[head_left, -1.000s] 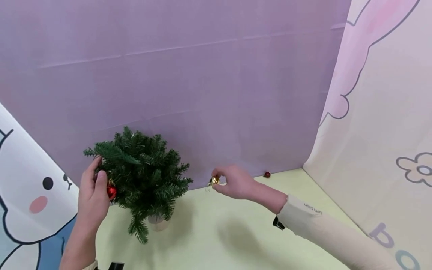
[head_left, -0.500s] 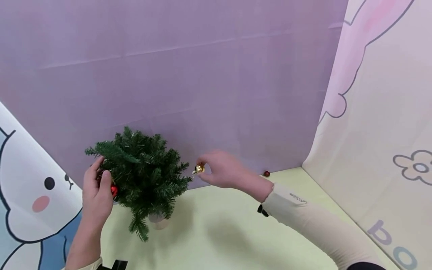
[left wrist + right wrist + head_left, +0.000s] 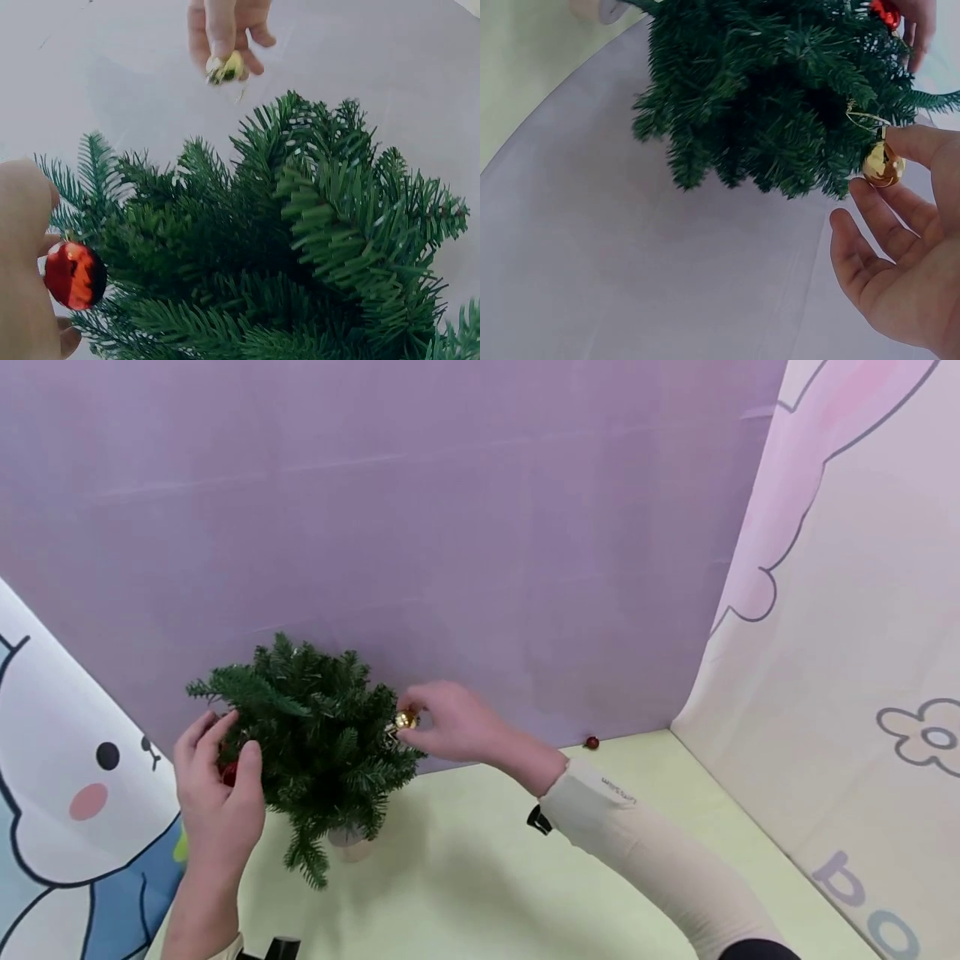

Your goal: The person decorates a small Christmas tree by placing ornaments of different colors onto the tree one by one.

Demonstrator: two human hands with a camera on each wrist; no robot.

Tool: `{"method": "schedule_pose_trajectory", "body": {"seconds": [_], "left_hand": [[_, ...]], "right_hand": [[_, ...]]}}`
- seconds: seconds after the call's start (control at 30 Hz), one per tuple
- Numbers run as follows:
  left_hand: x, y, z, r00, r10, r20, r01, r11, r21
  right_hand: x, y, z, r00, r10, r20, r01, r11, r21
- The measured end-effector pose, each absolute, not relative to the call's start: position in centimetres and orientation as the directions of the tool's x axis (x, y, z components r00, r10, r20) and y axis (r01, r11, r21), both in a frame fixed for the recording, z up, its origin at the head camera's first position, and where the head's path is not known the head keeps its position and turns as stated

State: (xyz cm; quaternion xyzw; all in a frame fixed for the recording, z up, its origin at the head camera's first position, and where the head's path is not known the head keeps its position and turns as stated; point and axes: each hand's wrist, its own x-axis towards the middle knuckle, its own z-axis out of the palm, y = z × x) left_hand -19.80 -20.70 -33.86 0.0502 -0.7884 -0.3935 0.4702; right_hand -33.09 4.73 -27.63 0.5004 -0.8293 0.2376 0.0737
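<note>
A small artificial Christmas tree (image 3: 322,735) stands in a pale pot (image 3: 349,845). At its right side my right hand (image 3: 453,722) pinches a gold bauble (image 3: 883,165) between thumb and fingers, and the bauble's thin loop (image 3: 866,116) reaches toward the branch tips. On the opposite side, my left hand (image 3: 221,785) lies against the outer branches, thumb apart from loosely bent fingers. A shiny red bauble (image 3: 76,275) shows beside that hand in the left wrist view; in the head view the hand partly hides it.
A dark red bauble (image 3: 592,742) lies on the pale green tabletop (image 3: 465,877), near its back edge. A purple backdrop (image 3: 480,568) rises right behind the tree. Printed cartoon panels stand at left and right.
My right hand has carried the gold bauble leftward and up to the tree's right-hand branches. My left hand's thumb and fingers have spread a little around the red bauble.
</note>
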Motion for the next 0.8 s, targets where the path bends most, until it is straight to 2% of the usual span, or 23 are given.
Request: {"method": "schedule_pose_trajectory", "body": {"seconds": [0.27, 0.33, 0.43, 0.57, 0.7, 0.8], "left_hand": [[-19.4, -19.1, -32.6, -0.3, -0.23, 0.926, 0.342, 0.88, 0.329], [-19.4, -18.3, -32.5, -0.271, -0.163, 0.949, 0.363, 0.896, 0.257], [-19.6, -17.1, -32.5, -0.288, -0.08, 0.954, 0.383, 0.904, 0.191], [-20.2, -15.9, -32.7, -0.349, 0.0, 0.937, 0.37, 0.919, 0.138], [-20.5, -15.3, -33.1, -0.393, 0.043, 0.919, 0.298, 0.951, 0.083], [-20.4, -14.8, -33.3, -0.394, 0.039, 0.918, 0.228, 0.972, 0.057]], "right_hand": [[-32.5, 3.0, -26.5, -0.516, -0.792, 0.325, -0.841, 0.398, -0.365], [-32.3, 2.6, -26.6, -0.517, -0.795, 0.318, -0.839, 0.399, -0.37], [-32.2, 2.0, -26.8, -0.521, -0.793, 0.317, -0.836, 0.398, -0.378], [-32.1, 1.5, -26.8, -0.525, -0.789, 0.319, -0.828, 0.388, -0.404], [-31.9, 1.3, -26.8, -0.521, -0.796, 0.31, -0.822, 0.368, -0.435], [-31.6, 1.1, -26.8, -0.514, -0.801, 0.308, -0.822, 0.357, -0.443]]}}
